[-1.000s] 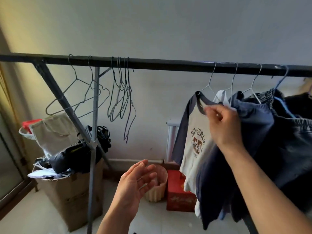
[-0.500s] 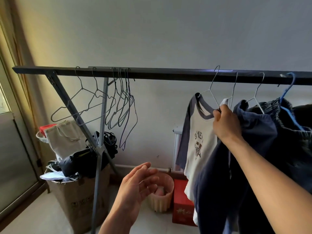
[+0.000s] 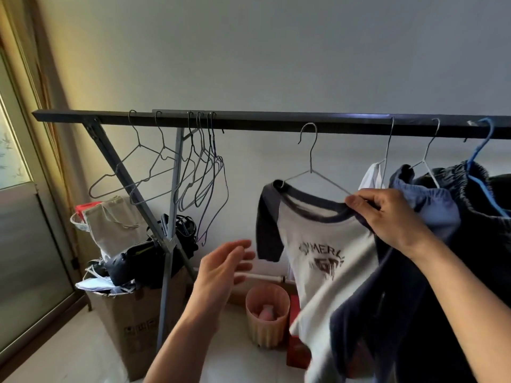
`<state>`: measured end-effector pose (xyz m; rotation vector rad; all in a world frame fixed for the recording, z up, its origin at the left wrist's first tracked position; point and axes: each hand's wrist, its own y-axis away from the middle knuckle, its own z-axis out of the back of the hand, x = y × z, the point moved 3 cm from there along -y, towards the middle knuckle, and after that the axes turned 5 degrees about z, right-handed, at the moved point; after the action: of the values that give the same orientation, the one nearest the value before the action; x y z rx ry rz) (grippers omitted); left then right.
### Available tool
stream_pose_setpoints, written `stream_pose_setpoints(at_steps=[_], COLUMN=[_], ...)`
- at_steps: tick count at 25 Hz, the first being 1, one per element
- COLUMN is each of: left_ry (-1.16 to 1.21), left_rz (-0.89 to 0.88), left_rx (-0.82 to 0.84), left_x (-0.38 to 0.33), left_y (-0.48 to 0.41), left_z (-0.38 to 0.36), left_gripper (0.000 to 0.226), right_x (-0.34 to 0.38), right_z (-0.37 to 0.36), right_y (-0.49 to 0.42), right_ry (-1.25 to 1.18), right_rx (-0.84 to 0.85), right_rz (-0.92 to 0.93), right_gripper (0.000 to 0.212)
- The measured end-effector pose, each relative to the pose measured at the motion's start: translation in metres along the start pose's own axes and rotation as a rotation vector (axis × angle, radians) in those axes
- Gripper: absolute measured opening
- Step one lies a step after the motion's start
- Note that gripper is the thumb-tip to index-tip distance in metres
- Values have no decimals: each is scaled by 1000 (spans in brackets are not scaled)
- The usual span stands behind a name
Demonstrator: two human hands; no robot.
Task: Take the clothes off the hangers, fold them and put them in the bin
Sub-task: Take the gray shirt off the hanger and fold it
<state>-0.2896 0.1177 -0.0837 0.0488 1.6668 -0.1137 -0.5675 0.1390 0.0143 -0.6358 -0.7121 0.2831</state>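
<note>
Along rail (image 3: 276, 124), hanger (image 3: 311, 164) shifted left; right hand (image 3: 387, 217) pinches shirt (image 3: 318, 244), left hand (image 3: 221, 269) spread.

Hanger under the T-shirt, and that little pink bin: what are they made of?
The hanger looks like thin grey metal wire, bent into a hook. The pink bin looks like matte plastic, with moulded ribs down its wall; I can't be certain.
</note>
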Motion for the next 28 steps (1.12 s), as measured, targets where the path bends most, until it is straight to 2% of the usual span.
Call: stream_pose_setpoints(at_steps=[3, 6, 8, 10, 14, 17, 20, 24, 28], left_ry=[-148, -460, -657, -741, -713, -809, -789, -587, -556], left_rz=[-166, -346, -409, -419, -402, -442, -497, -481, -520], left_rx=[-56, -95, -82, -52, 60, 78, 43, -47, -62], left_x=[-24, -34, -35, -36, -39, -42, -45, -56, -70], left_y=[-15, -29, -34, -35, -30, -24, -18, -5, 5], left_z=[3, 11, 18, 24, 36, 42, 47, 49, 44], left_gripper=[22, 33, 41, 38, 21, 17, 15, 15, 18], right_x=[9, 18, 22, 26, 32, 37, 41, 44, 52], right_z=[8, 10, 9, 7, 3, -1, -3, -6, 1], right_y=[17, 29, 34, 38, 44, 45, 46, 47, 43], right_ry=[-68, -124, -189, -218, -257, -264, -312, -349, -329], right_rx=[67, 119, 133, 162, 223, 267, 281, 310, 326], right_rz=[-16, -41, -76, -87, -83, -61, -61, -65, -43], right_gripper=[25, 24, 20, 18, 17, 22, 24, 26, 34])
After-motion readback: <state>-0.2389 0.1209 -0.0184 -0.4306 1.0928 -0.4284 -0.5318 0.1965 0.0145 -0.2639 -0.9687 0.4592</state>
